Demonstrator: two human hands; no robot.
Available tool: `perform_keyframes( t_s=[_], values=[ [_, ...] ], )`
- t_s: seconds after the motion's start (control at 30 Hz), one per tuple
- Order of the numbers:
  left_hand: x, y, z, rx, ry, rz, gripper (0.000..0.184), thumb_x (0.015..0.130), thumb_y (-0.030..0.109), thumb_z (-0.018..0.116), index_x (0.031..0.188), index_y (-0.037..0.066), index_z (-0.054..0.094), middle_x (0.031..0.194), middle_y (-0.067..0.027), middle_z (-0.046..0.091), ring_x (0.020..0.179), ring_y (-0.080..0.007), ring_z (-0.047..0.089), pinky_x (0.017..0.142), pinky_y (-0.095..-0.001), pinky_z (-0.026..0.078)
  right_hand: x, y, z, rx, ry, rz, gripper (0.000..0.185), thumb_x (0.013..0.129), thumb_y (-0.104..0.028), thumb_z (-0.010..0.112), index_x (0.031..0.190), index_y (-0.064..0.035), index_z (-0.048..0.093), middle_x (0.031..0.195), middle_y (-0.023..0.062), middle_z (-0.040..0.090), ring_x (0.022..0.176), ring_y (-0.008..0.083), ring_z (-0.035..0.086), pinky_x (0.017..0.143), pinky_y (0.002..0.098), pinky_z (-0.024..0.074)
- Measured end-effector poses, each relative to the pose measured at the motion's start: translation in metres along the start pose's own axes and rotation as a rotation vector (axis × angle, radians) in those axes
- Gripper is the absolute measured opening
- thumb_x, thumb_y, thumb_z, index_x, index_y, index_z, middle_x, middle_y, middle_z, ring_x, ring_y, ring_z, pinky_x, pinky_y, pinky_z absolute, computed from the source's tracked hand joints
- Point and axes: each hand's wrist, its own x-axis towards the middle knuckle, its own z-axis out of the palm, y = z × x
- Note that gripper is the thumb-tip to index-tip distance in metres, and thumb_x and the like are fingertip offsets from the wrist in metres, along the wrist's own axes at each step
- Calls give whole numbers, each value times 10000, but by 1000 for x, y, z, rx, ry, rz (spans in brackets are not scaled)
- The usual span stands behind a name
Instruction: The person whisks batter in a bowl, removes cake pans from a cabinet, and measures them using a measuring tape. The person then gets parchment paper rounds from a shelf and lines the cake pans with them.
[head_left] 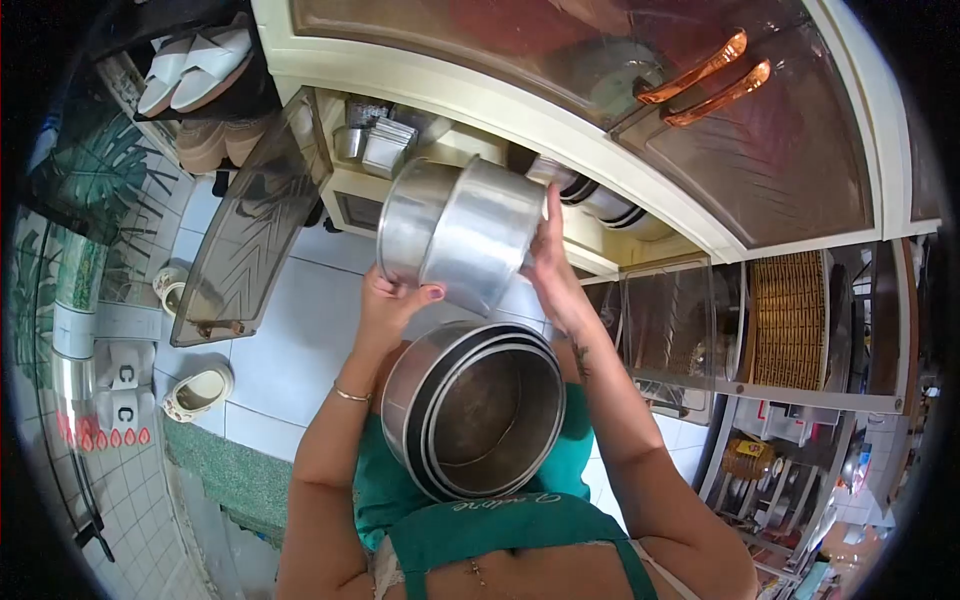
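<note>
Before an open cream-framed cabinet [690, 215], a person in a green apron [480, 540] grips a pair of round metal cake tins, held tilted between two bare hands; the left hand [395, 305] is clamped on the near-left side of the pair, its thumb laid against the right-hand tin [488, 240] and its fingers under the left-hand tin [408, 220]; the right hand [548, 255] holds the opposite side, one digit stretched up along the tin's edge and the other fingers largely hidden; the two tins overlap closely, though whether one sits inside the other cannot be told.

Below both hands, a nested stack of round tins [480, 405] rests on the lap, openings facing up, with several rims showing one within another; a bracelet [352, 396] circles the left wrist, and a small dark tattoo [582, 360] marks the right forearm.

Beyond the left hand, small rectangular tins [388, 146] sit on the cabinet shelf; beyond the right hand, more round tins [605, 207] stand inside, partly covered by the frame; farther left of the left hand, a tinted glass door [250, 225] hangs open above white floor tiles [275, 340], with a pale clog [200, 391] lying near it; well to the right of the right hand stands a woven basket [788, 320]; copper-coloured handles [710, 80] shine on closed doors above and to the right of that hand.
</note>
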Motion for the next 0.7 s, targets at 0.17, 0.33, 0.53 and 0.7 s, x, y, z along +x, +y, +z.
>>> perform_keyframes(
  t_s=[0.17,0.33,0.53,0.7],
  values=[
    [7,-10,6,-21,-143,-64,286,706,-56,745,964,-7,633,887,-99,693,780,-126,652,741,-245,519,-6,11,-6,55,-47,-47,1344,609,-750,661,1443,-189,-231,1527,206,-105,1410,356,32,1117,439,144],
    [9,-9,5,-31,-206,-84,332,701,-30,762,1002,-12,625,970,-96,677,842,-137,639,765,-257,513,-6,-9,9,67,38,-124,1430,532,-631,794,1463,-137,-174,1509,215,38,1381,358,160,1102,437,202],
    [-8,-16,-8,-250,-20,136,368,875,211,643,1160,5,532,1152,-76,597,1075,-149,549,908,-317,449,14,-22,27,-160,52,-359,1391,482,-450,867,1477,-31,-9,1484,213,151,1367,330,211,1122,410,177],
    [-11,5,-26,-236,338,235,357,969,310,486,1180,23,514,1209,-66,557,1120,-142,516,934,-322,415,18,-48,30,-227,-49,-360,1366,436,-407,887,1465,-18,78,1484,206,153,1396,320,152,1128,381,136]
  ],
)
